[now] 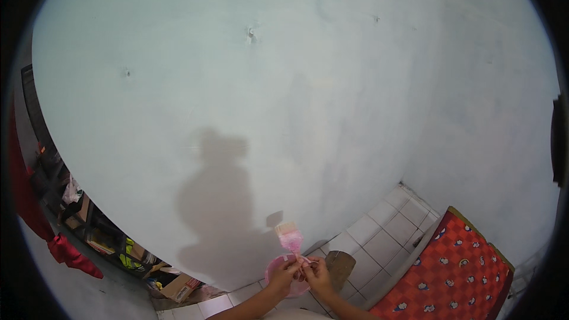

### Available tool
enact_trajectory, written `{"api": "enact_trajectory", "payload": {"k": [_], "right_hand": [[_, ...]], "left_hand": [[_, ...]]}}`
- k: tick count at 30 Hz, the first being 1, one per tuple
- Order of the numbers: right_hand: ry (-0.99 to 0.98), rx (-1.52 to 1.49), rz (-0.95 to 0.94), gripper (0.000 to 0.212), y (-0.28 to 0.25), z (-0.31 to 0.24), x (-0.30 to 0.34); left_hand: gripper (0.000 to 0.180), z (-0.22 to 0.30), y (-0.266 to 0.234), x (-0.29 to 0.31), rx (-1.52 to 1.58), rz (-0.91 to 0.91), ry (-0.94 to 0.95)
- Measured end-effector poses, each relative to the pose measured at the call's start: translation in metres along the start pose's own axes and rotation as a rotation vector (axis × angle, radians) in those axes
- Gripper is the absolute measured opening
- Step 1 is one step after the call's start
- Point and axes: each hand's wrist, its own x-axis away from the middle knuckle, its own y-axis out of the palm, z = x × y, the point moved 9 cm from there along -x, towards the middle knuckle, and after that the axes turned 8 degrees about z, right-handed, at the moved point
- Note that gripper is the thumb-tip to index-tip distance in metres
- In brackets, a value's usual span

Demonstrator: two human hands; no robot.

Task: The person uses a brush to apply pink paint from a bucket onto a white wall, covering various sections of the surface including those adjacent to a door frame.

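Observation:
A wide paintbrush (290,240) stands upright in front of me, its pale bristles at the top and a pink part below. Fingers of my left hand (285,275) are closed around the lower end of its handle. My right hand (316,272) pinches at the same spot from the other side, its fingers touching the handle. Just below and behind my hands is a pink bucket (270,268), partly covered by them. What is inside the bucket is hard to make out.
Ahead rises a pale wall (332,112) with several small damaged spots. A brown flat-topped object (341,268) stands on the white floor tiles (368,250) beside the bucket. At right leans a red patterned mattress (450,266). Cluttered shelves (95,231) and a red cloth (71,255) are at left.

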Motion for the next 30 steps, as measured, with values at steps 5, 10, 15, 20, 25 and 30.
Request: {"api": "enact_trajectory", "payload": {"k": [5, 10, 15, 20, 25, 30], "right_hand": [[0.099, -0.179, -0.008, 0.031, -0.002, 0.013, 0.003], [0.096, -0.213, 0.072, 0.029, -0.003, 0.0, 0.005], [-0.032, -0.139, 0.162, 0.032, -0.005, -0.067, 0.001], [-0.219, -0.138, 0.309, 0.029, -0.02, -0.12, -0.014], [-0.411, -0.059, 0.405, 0.025, -0.019, -0.186, -0.028], [-0.537, 0.073, 0.486, 0.026, -0.027, -0.258, -0.046]], "left_hand": [[0.021, 0.01, 0.019, 0.011, 0.031, -0.071, 0.034], [0.026, 0.019, 0.019, 0.018, -0.021, -0.154, 0.066], [0.032, 0.021, -0.002, 0.026, -0.113, -0.174, 0.11], [0.037, -0.004, -0.07, 0.021, -0.024, -0.015, 0.009], [0.03, -0.051, -0.188, -0.032, -0.228, 0.191, 0.433], [0.022, -0.029, -0.22, 0.025, -0.18, 0.35, 0.281]]}}
